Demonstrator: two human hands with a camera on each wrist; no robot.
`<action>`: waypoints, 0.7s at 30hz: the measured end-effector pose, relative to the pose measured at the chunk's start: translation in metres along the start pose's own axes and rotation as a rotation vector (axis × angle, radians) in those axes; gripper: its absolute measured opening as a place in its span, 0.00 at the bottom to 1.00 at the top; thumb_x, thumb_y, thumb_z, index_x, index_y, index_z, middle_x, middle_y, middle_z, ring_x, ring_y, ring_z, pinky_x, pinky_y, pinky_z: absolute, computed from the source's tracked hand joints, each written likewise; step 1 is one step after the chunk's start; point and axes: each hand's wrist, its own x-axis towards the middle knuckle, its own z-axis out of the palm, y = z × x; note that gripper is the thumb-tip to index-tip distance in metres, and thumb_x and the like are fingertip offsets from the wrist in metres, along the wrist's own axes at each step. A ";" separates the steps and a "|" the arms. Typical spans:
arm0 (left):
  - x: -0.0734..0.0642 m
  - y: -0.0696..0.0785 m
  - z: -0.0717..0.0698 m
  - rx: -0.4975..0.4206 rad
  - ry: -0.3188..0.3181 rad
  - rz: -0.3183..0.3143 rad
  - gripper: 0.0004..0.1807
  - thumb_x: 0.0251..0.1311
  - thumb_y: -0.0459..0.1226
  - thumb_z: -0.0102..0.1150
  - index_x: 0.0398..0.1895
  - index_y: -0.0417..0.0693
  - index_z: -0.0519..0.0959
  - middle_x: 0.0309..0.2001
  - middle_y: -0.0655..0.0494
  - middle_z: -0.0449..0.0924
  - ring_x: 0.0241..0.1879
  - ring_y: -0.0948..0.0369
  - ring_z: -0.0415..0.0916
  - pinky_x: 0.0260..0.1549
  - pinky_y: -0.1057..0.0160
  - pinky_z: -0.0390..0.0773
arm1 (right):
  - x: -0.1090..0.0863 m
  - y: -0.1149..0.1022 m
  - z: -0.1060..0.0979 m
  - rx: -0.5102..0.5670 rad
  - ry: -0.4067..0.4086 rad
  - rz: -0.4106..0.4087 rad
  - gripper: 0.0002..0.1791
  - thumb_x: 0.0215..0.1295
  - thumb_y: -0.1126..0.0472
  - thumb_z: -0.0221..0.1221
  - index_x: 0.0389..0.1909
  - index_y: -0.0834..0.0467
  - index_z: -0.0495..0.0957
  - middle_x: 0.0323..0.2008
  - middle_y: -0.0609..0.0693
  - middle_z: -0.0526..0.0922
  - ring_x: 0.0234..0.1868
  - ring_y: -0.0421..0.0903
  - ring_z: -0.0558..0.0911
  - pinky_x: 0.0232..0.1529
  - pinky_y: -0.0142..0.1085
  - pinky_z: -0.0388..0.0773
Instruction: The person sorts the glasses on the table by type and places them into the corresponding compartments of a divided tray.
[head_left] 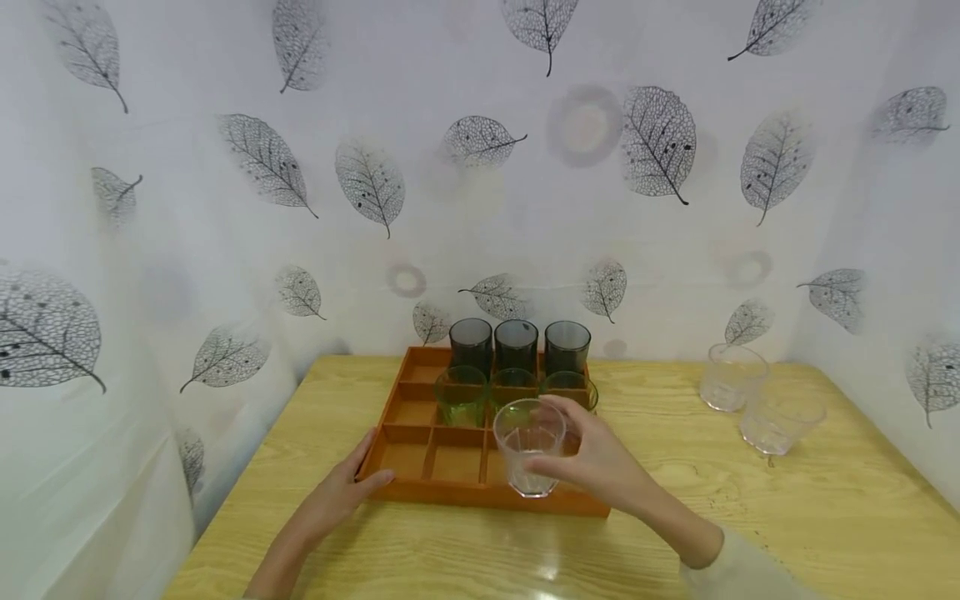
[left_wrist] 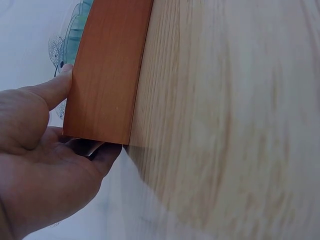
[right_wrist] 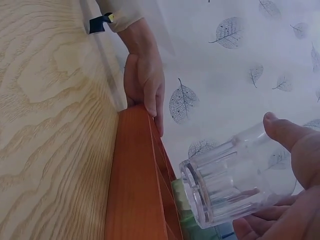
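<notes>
In the head view, my right hand (head_left: 600, 458) holds a clear glass tumbler (head_left: 525, 442) by its side, upright above the front row of a divided wooden tray (head_left: 450, 493). The right wrist view shows thumb and fingers around the tumbler (right_wrist: 235, 175), its base towards the tray. At the tray's front left corner my left hand (head_left: 337, 492) grips, thumb on the upper edge and fingers round the side, as the left wrist view shows. Three grey glasses (head_left: 567, 350) stand in the tray's back row. Three green glasses (head_left: 461, 396) occupy the middle row, partly hidden by the right hand and tumbler.
Two more clear tumblers, one farther back (head_left: 731, 379) and one nearer (head_left: 780, 421), stand on the right of the wooden table (head_left: 675, 467). A white curtain (head_left: 480, 217) with leaf prints hangs behind the table and along its sides.
</notes>
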 end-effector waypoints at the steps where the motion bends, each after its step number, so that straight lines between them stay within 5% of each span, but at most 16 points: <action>1: 0.000 0.000 0.000 -0.002 0.001 0.001 0.48 0.77 0.47 0.57 0.85 0.42 0.37 0.83 0.39 0.33 0.79 0.37 0.33 0.72 0.31 0.47 | 0.003 -0.001 0.004 -0.007 0.009 0.006 0.48 0.58 0.49 0.77 0.75 0.62 0.66 0.63 0.54 0.81 0.58 0.52 0.81 0.56 0.45 0.79; 21: 0.000 -0.001 0.001 -0.011 0.003 0.023 0.49 0.76 0.47 0.57 0.84 0.39 0.37 0.82 0.36 0.33 0.79 0.37 0.33 0.72 0.31 0.47 | 0.055 -0.009 0.065 0.093 0.027 -0.054 0.50 0.60 0.46 0.75 0.76 0.63 0.64 0.63 0.56 0.79 0.55 0.52 0.78 0.53 0.44 0.78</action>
